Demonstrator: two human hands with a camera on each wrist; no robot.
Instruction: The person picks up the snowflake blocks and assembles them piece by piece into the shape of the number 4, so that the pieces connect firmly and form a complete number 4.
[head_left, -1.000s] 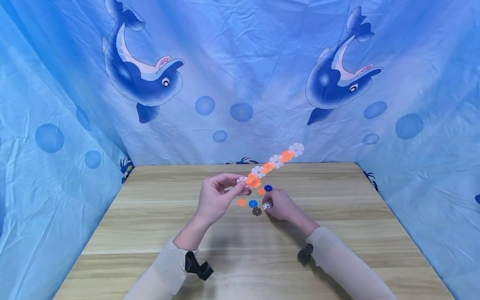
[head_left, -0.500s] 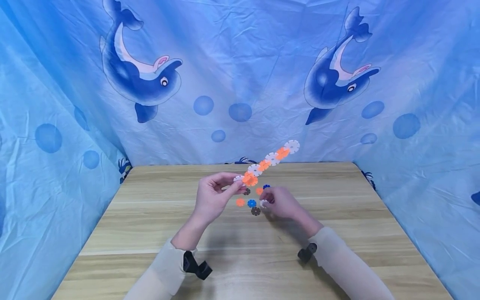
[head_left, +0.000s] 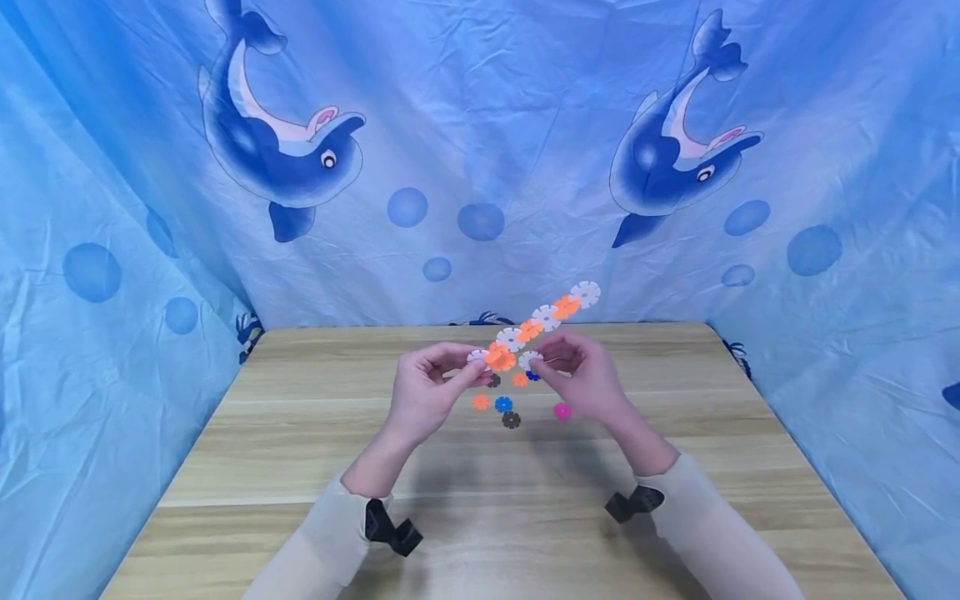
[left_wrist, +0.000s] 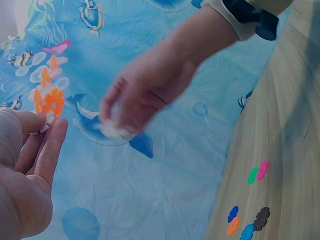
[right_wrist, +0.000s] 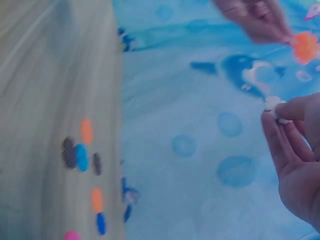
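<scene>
My left hand pinches the white disc at the near end of a chain of snowflake building discs. White and orange discs alternate along it, slanting up and away to the right, with extra orange discs clustered near my fingers. My right hand pinches a loose white snowflake disc between thumb and fingers, just right of the orange cluster. In the right wrist view that white disc is apart from the orange cluster. In the left wrist view my right hand is blurred.
Below the hands, several loose discs lie on the wooden table: orange, light blue, dark brown and pink. A green disc appears beside the pink one in the left wrist view. A dolphin-print cloth surrounds the table.
My right hand has lifted the white disc off the table and brought it up near the chain. A pink disc is uncovered beneath it. My left hand has stayed nearly still with the chain.
</scene>
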